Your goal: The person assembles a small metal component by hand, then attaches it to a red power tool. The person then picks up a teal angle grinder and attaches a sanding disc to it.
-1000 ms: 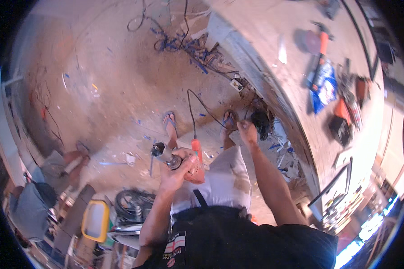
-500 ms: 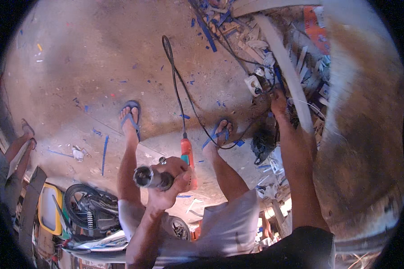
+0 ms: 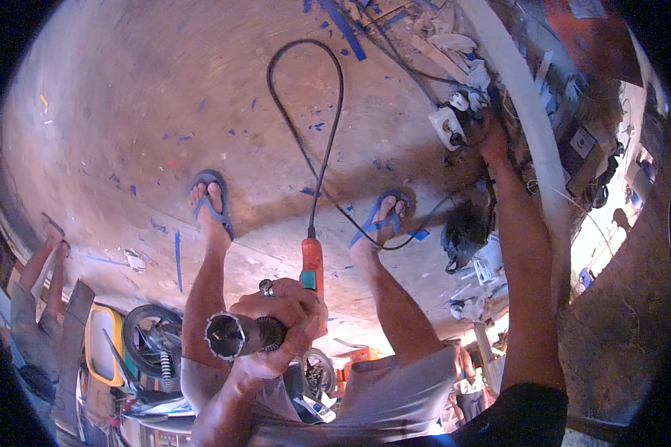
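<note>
One orange power drill (image 3: 312,261): held in my left hand (image 3: 300,320), fingers wrapped round its body, the toothed hole saw (image 3: 249,333) tilted up toward me. One black cord (image 3: 341,86): ran from the handle; its loop had just opened wider across the floor (image 3: 149,149). One right hand (image 3: 491,138): a second earlier well apart from the white socket block (image 3: 444,128), now just beside it, which, I judged, put the block within reach; its fingers merged with shadow and cables, so whether they gripped anything I could not tell. One motorbike (image 3: 165,369): stood beyond my left leg (image 3: 205,305).
</note>
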